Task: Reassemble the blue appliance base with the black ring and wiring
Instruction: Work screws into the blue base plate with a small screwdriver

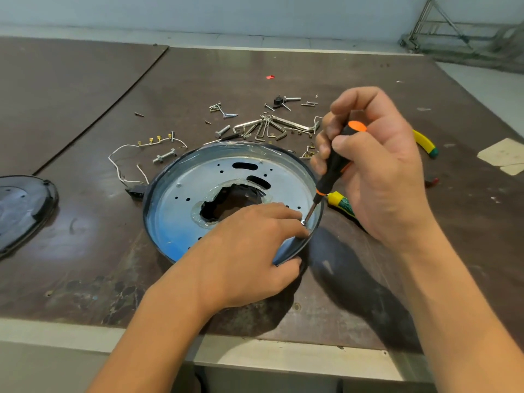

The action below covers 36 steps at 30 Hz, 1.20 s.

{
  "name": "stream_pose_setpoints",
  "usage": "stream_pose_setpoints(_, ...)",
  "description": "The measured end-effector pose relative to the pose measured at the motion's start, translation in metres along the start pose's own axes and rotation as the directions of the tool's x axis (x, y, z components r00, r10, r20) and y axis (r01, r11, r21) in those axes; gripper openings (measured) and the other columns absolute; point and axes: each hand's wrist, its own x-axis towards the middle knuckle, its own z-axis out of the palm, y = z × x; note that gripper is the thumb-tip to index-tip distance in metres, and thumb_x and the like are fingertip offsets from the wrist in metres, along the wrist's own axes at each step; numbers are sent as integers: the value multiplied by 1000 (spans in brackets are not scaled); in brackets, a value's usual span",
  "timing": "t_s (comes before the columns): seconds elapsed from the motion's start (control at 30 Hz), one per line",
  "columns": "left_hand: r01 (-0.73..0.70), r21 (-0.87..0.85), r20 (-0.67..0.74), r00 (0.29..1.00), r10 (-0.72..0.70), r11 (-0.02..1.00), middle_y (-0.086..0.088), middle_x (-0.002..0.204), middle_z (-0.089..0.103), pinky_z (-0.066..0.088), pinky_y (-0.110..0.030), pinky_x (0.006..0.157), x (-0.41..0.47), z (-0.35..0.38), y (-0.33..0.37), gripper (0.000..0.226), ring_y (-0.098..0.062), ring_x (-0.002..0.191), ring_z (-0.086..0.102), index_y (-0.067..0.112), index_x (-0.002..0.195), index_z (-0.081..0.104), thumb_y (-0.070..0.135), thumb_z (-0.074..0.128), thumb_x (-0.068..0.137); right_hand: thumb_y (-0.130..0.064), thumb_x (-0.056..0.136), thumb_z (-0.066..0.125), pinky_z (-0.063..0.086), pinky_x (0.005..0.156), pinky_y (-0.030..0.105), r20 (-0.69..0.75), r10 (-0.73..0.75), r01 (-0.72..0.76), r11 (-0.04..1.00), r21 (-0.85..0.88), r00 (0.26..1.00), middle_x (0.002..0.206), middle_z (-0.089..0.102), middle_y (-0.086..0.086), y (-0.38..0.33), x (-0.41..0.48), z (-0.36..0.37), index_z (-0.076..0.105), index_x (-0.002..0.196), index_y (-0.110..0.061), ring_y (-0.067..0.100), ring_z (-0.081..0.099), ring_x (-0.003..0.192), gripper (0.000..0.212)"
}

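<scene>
Lower centre, the left hand (249, 251) pinches the near rim of the round blue metal appliance base (175, 222), fingertips beside a small silver screw (302, 222). At right, the right hand (377, 165) wraps the black-and-orange screwdriver (337, 163). It should stay in line with the screw under firm pressure. Thin white wiring (119, 163) lies loose beyond the base, centre left.

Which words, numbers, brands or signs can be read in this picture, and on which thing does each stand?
No text can be read. The round blue metal appliance base, the black-and-orange screwdriver and the pale paper scraps at the right show no legible marking.
</scene>
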Motion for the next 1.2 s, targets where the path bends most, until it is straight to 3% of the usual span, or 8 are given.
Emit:
stream_pose_setpoints(0.4,6,-21,-16,1000,-7,1000,14,129,60,40,-24,102,1,1,0,36,-3,123,46,29,119,65,38,59,85,-8,98,48,41,64,36,53,-29,34,995,-94,998,89,60,4,8,-3,2,61,109,-9,20,50,77,17)
stream_pose_setpoints(0.53,9,-48,10,1000,-9,999,11,125,60,47,-33,99,2,-1,1,37,-7,121,51,29,117,65,41,52,83,1,97,54,50,81,34,134,-73,91,988,-128,988,94,69,3,10,-4,2,57,105,-9,17,64,90,13)
stream_pose_setpoints(0.63,-1,-37,11,1000,1,999,11,121,62,43,-29,98,2,-1,1,34,-7,118,51,27,114,66,37,56,84,2,96,56,50,83,38,89,-87,96,990,-99,992,88,62,14,12,-3,1,55,101,-9,24,62,87,12)
stream_pose_setpoints(0.77,7,-18,6,1000,-7,1000,10,117,65,38,-24,97,3,-1,1,34,-6,116,49,25,114,67,36,59,83,-2,99,50,44,74,45,26,-58,60,995,-74,998,82,53,9,15,-3,-1,52,103,-7,22,53,75,6)
stream_pose_setpoints(0.83,6,-23,9,1000,-5,1000,11,118,65,38,-24,99,3,-1,0,35,-6,118,49,26,115,66,37,58,83,-9,102,41,42,71,49,44,-28,29,999,-23,999,84,54,9,14,-3,1,54,106,-6,20,52,76,15)
stream_pose_setpoints(0.9,6,-31,11,1000,-6,1000,12,118,64,38,-23,101,3,-1,0,35,-6,120,49,27,115,66,38,57,83,-11,103,33,47,76,43,77,-2,-2,999,45,997,89,55,11,14,-4,1,56,108,-3,22,53,83,25)
stream_pose_setpoints(1.07,-3,-51,4,1000,3,999,13,121,64,40,-22,104,2,-1,0,35,-5,120,50,25,114,67,38,56,83,-1,96,57,54,86,53,58,-47,49,998,-42,997,100,67,19,15,-6,5,56,107,-2,41,65,99,10)
stream_pose_setpoints(1.2,1,-54,8,1000,-1,999,15,123,61,44,-24,102,2,-1,0,39,-2,120,49,28,119,66,42,55,84,4,91,64,51,69,32,-18,-75,75,997,-28,997,82,61,13,16,-6,8,49,102,-9,25,60,70,22)
